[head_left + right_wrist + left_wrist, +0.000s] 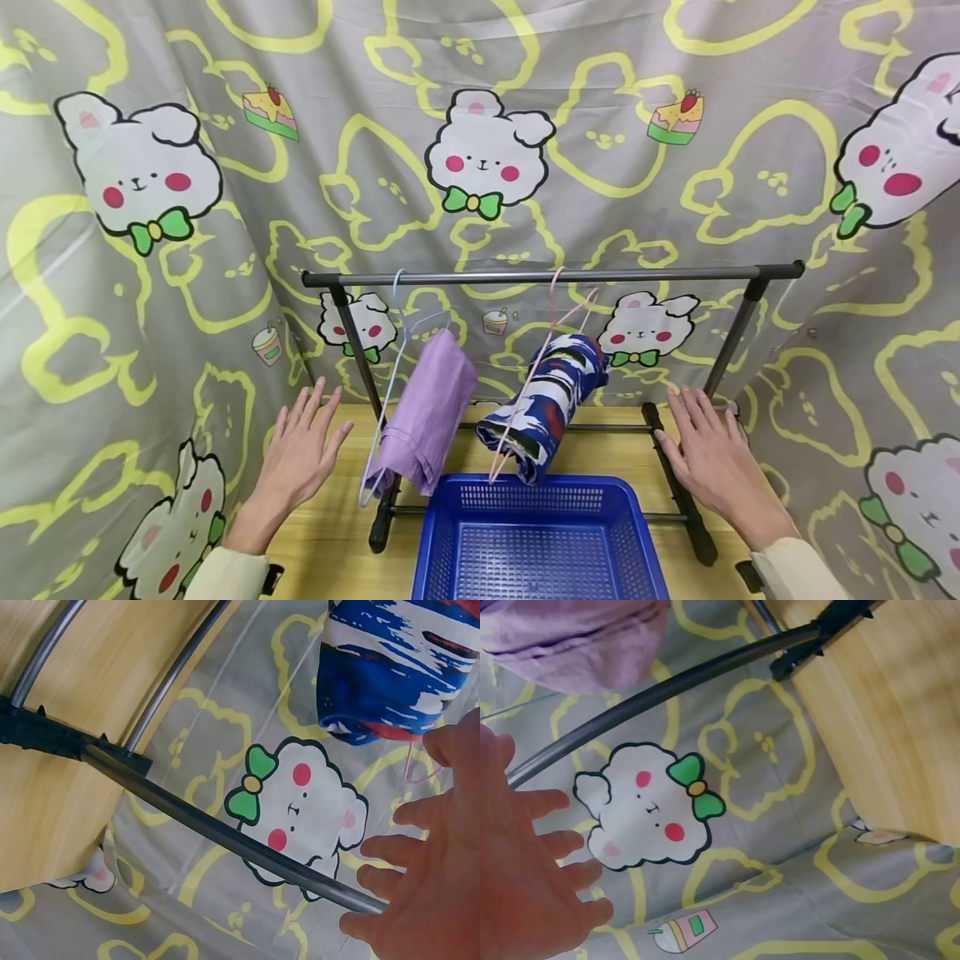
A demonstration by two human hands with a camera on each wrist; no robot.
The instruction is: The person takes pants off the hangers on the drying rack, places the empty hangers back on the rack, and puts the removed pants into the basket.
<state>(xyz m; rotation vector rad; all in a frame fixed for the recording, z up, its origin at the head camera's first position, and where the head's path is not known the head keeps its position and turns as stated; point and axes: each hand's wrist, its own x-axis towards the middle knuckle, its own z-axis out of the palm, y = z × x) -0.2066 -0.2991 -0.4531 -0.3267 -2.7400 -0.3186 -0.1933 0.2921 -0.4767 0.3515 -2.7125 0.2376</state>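
In the head view my left hand (302, 450) is held out with straight fingers, holding nothing, left of the clothes rack (495, 277). My right hand (716, 454) is likewise spread near the rack's right post, with nothing in it. From the bar hangs a light blue hanger (406, 333) with a folded purple garment (427, 412) draped over it. To its right, a pink hanger (552, 312) carries a blue, white and red patterned garment (558, 392). Both garments hang apart from the hands.
A blue plastic basket (536, 554) stands at the front on the wooden table (322, 533), below the garments. The rack's black feet (381, 521) flank it. A grey curtain (480, 50) printed with bunnies surrounds the table at the back and both sides.
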